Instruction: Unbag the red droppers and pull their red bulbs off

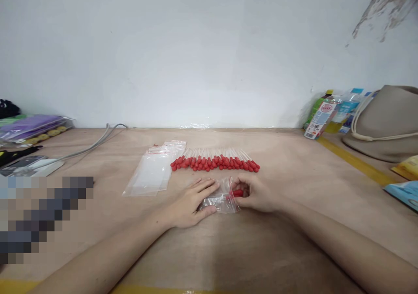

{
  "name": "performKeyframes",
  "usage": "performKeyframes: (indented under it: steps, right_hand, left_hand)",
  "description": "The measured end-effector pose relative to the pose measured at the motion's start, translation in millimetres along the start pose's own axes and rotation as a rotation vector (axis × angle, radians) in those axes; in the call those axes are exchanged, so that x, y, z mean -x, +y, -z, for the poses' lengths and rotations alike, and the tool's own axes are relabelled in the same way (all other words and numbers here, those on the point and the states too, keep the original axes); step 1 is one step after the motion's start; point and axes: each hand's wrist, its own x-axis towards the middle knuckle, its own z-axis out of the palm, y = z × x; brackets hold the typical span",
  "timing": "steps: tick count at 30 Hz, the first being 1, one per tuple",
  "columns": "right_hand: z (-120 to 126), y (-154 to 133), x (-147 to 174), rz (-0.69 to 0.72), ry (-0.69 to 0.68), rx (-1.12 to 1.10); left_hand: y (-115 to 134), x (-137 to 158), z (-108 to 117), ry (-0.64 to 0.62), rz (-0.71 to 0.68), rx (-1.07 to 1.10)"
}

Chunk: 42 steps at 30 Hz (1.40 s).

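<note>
A small clear zip bag (224, 205) lies on the wooden table in front of me. My left hand (191, 203) rests flat on its left part, fingers and thumb spread. At the bag's right end, my right hand (257, 194) is closed with fingertips round a red-tipped stick (237, 193). Part of its red end shows at the mouth of the bag; my fingers hide the rest, and I cannot tell whether there is more than one. Just beyond the hands is a wide row of red-tipped white sticks (214, 161), red ends towards me.
Flat zip bags (150, 172) overlap left of the row. A grey cable (94, 144) runs to a phone (24, 165) at the left, near packaged purple goods (29, 126). Bottles (349, 107), a carton (321, 120) and a beige hat (385, 120) stand at the right.
</note>
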Motion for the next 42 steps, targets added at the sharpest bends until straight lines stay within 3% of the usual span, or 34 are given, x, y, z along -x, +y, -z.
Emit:
performKeyframes:
  steps: [5, 10, 13, 15, 19, 22, 26, 34, 42]
  right_hand:
    - [20.3, 4.6, -3.3, -0.149, 0.008, -0.364]
    - [43.6, 2.4, -5.2, -0.149, 0.120, -0.323]
    - [63.7, 2.1, -6.9, -0.088, 0.297, -0.265]
    - [76.6, 4.1, -8.4, 0.001, 0.475, -0.219]
    - [86.6, 16.9, -10.5, 0.259, 0.859, 0.035]
    - [79.0, 33.5, -10.8, 0.346, 0.970, 0.338]
    - [65.9, 55.2, -12.1, 0.396, 0.830, 0.572]
    - [60.6, 65.8, -16.8, 0.394, 0.542, 0.687]
    - [54.6, 61.0, -14.1, 0.340, 0.481, 0.691]
  left_hand:
    - [7.9, 3.4, -4.0, 0.026, 0.112, -0.149]
    - [25.1, 7.5, 0.3, 0.036, 0.291, -0.266]
    - [28.4, 5.8, 8.7, 0.097, 0.329, -0.280]
    - [24.5, 2.2, 12.9, 0.170, 0.267, -0.266]
    - [8.4, -5.3, 11.1, 0.238, -0.053, -0.058]
    - [-0.4, -6.4, 4.9, 0.185, -0.154, 0.095]
    - [-3.4, -4.6, 1.0, 0.076, -0.114, 0.136]
    - [-2.8, -5.1, 0.7, 0.028, -0.037, 0.115]
    - [-1.3, -3.6, -2.0, 0.042, 0.050, 0.073]
